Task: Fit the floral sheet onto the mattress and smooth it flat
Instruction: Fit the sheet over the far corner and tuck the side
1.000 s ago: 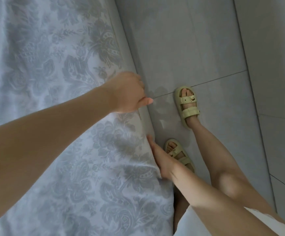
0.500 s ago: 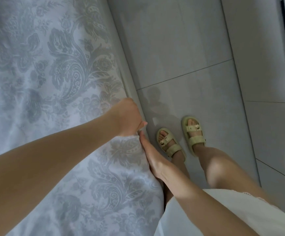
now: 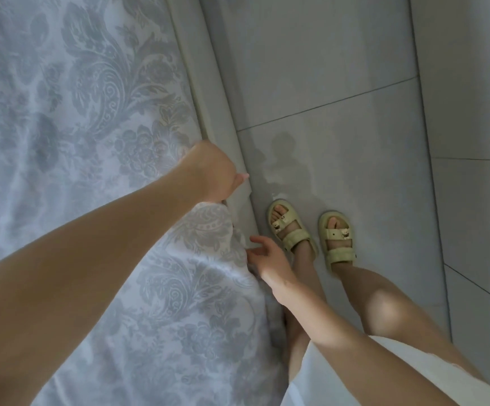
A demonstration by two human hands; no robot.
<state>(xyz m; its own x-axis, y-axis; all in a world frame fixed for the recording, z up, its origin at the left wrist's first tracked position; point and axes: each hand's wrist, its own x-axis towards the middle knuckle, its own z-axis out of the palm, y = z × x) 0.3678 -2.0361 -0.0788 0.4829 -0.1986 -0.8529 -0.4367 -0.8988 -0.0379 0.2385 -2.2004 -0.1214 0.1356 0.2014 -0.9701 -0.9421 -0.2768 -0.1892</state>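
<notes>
Floral sheet (image 3: 91, 142): thin, limp, light, likely slippery; covers mattress (image 3: 226, 142) top, side edge partly bare. Left hand (image 3: 211, 171) fisted on hem; right hand (image 3: 270, 256) open beside drape. Best gripped at hem.

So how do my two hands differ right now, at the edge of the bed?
The left hand is curled closed at the floral sheet edge, higher up; the right hand is lower, fingers loosely spread beside the hanging sheet. What the left hand grips is hidden. Both work along the mattress side.
</notes>
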